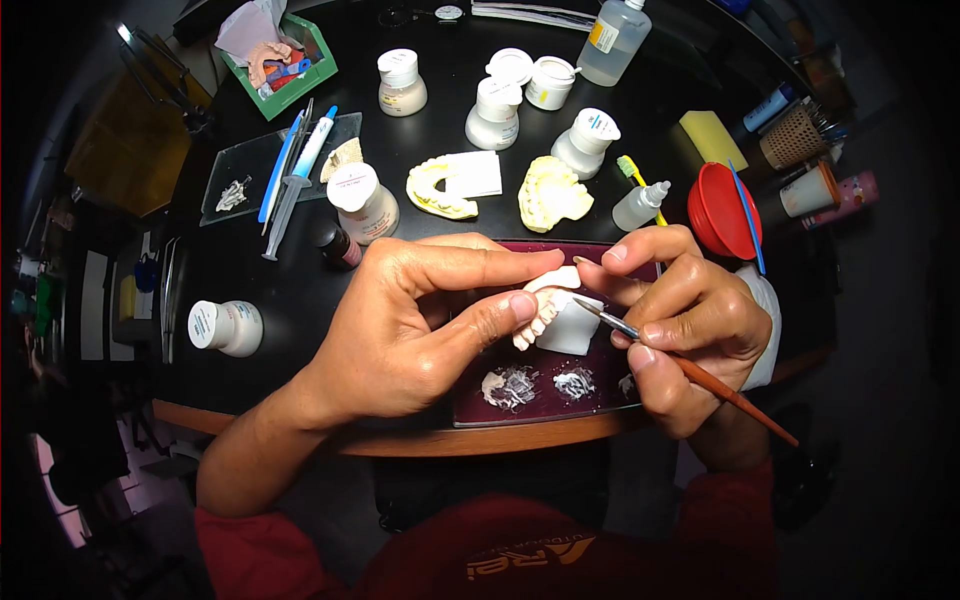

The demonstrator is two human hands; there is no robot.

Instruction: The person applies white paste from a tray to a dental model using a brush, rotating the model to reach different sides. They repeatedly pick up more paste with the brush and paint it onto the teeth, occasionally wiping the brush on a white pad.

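Note:
My left hand [425, 320] pinches a small dental cast [540, 318] with a row of teeth between thumb and fingers. A flat white piece [572, 332] shows just right of the cast, partly overlapped by it. A fine brush [700, 374] with a brown wooden handle is gripped in my right hand [690, 325], its pointed tip right at the cast. Both hands are over a maroon tray [475, 408]. On that tray are a beige-grey smear of paste [510, 388] and a white one [574, 383].
Behind my hands stand several white-capped jars [362, 205], two yellowish dental casts [553, 193], and a dropper bottle [640, 206]. A red rubber bowl [718, 208] is at the right. Syringes [312, 150] rest on a glass slab [222, 172] at the left, near a green bin [318, 75].

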